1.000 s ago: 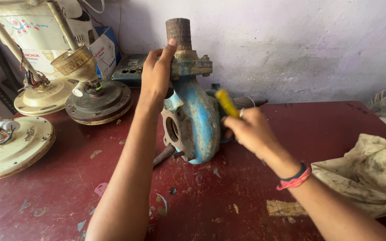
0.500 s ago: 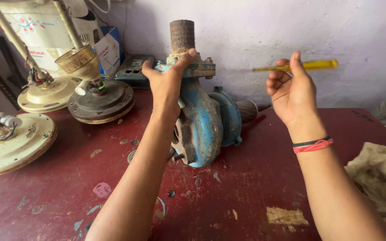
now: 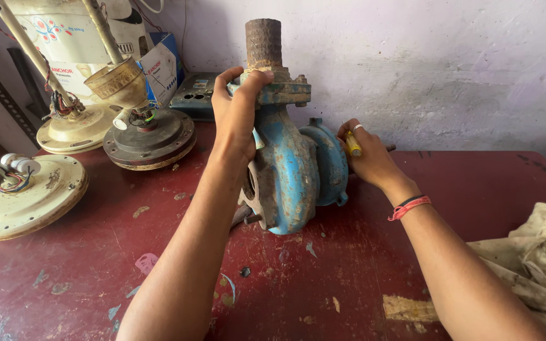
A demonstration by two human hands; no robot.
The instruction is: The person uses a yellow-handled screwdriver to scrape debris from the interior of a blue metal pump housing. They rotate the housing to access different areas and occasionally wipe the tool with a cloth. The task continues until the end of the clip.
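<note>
A worn blue water pump stands upright on the red table, with a rusty pipe stub on top. My left hand grips the pump's top flange beside the pipe. My right hand is behind the pump's right side, closed around a yellow-handled screwdriver. Only part of the yellow handle shows between the fingers; its shaft is hidden behind the pump body.
Ceiling fan motors stand at the left: a cream one near the edge, another cream one and a dark one with a brass canopy. A grey switch box leans at the wall. A dirty cloth lies at right.
My right hand, which held the screwdriver raised in the air, has come down behind the pump's right side. My left hand has stayed on the pump's top.
</note>
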